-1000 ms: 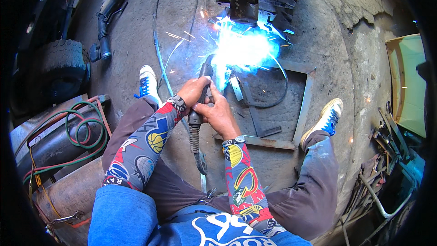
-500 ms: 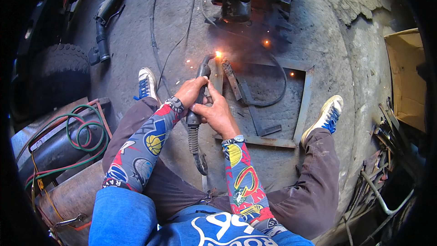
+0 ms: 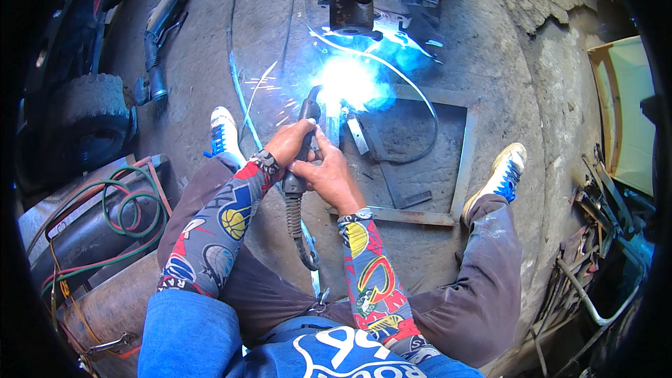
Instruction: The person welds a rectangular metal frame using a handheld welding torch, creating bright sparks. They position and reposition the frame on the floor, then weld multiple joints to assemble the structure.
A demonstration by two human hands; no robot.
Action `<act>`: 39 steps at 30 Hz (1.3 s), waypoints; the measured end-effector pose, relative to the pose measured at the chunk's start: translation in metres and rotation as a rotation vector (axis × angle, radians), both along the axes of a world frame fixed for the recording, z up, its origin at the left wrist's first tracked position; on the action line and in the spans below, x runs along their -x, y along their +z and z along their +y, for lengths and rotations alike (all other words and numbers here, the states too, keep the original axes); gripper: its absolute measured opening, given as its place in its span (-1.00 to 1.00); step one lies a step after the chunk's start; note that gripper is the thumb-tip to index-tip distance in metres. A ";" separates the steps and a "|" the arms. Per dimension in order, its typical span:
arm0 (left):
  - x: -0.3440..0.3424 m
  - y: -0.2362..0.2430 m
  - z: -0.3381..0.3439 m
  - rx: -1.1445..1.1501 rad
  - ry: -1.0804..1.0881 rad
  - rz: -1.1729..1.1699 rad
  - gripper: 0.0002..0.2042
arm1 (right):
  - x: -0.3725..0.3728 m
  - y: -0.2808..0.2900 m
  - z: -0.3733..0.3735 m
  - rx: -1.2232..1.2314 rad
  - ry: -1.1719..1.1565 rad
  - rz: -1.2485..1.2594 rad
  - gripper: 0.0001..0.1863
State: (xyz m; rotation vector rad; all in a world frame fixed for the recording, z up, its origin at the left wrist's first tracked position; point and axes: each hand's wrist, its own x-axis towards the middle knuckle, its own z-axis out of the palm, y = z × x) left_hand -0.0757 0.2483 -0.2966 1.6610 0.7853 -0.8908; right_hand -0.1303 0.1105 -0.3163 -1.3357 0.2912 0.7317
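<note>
My left hand point(image 3: 287, 143) is closed round the handle of a black welding torch point(image 3: 295, 183), near its bent neck. Slightly lower on the same handle, my right hand point(image 3: 337, 176) grips from the right with its index finger pointing up along it. At the torch tip burns a blue-white arc point(image 3: 346, 82), and its glare hides the nozzle and the spot being struck. Below the glare lies the near-left part of a rectangular metal frame point(image 3: 465, 161) on the floor. A clamp point(image 3: 357, 133) with a looped cable point(image 3: 435, 122) rests just right of the torch.
Dark machinery point(image 3: 352, 7) overhangs the far side. Another torch-like tool point(image 3: 155, 49) lies far left, above a tyre point(image 3: 98, 101). Gas cylinders point(image 3: 115, 294) with coiled hoses point(image 3: 133, 199) are at the left. Scrap metal point(image 3: 588, 238) and a cardboard box point(image 3: 626, 108) line the right.
The small orange glow at the torch tip has become a bright blue-white arc, with sparks flying left. Both hands keep their grip and have barely moved.
</note>
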 end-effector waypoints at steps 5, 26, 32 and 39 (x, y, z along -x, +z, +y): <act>-0.001 0.003 -0.001 0.004 -0.002 0.014 -0.57 | 0.000 0.001 0.003 0.019 0.007 -0.003 0.03; -0.001 0.001 0.001 0.026 -0.008 0.016 -0.56 | 0.002 0.003 0.003 -0.077 -0.075 -0.012 0.04; -0.004 0.008 -0.003 0.034 0.021 0.057 -0.59 | 0.002 0.003 0.003 -0.044 -0.093 -0.002 0.05; -0.004 0.013 -0.006 0.012 -0.016 0.057 -0.60 | -0.002 0.012 -0.002 -0.011 -0.043 0.014 0.05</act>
